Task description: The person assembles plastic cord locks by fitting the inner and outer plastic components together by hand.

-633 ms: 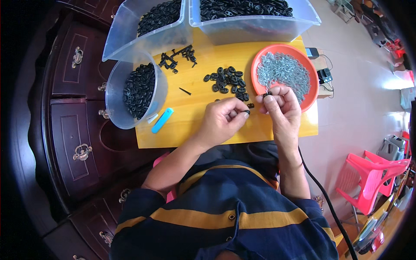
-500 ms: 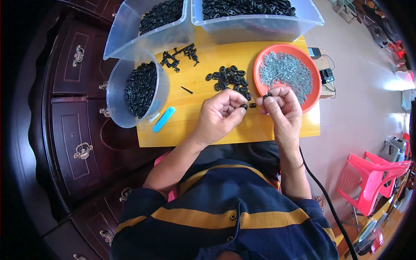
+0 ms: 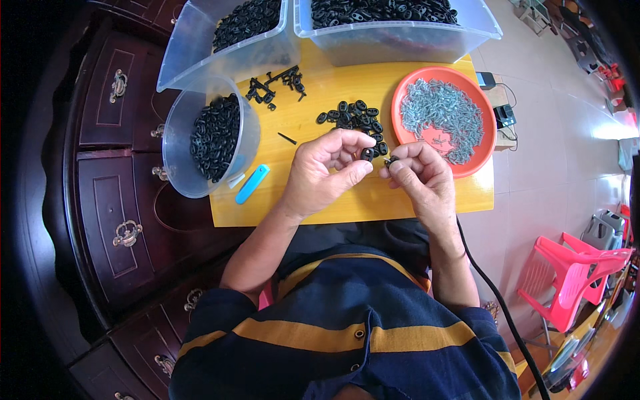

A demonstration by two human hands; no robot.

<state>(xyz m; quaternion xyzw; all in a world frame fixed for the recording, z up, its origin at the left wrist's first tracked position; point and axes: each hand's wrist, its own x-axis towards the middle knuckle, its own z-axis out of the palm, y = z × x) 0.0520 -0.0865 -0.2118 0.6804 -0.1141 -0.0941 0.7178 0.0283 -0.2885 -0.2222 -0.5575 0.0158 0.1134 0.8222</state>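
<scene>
My left hand point(image 3: 328, 167) is closed, pinching a black oval plastic piece with holes point(image 3: 367, 154) between thumb and fingertips. Close beside it, my right hand point(image 3: 423, 177) grips a small dark piece point(image 3: 391, 161) in its fingertips; its exact form is mostly covered. A small gap separates the two held pieces. Just beyond my hands, a loose group of black oval two-holed pieces point(image 3: 345, 119) lies on the yellow table point(image 3: 293, 193). To the right, an orange-red round dish point(image 3: 489, 133) contains many small silvery metal pins or screws point(image 3: 437, 110), too fine to tell which.
Two clear bins point(image 3: 393, 48) of black parts stand at the back. A round clear tub point(image 3: 175, 157) with similar parts stands at left, near a blue-handled tool point(image 3: 253, 184). Black scraps point(image 3: 273, 87) lie behind it. A black cable point(image 3: 497, 290) runs past my right arm.
Both hands have shifted slightly left. The left hand has turned so the face of its oval piece shows, and the right hand has come lower, away from the dish.
</scene>
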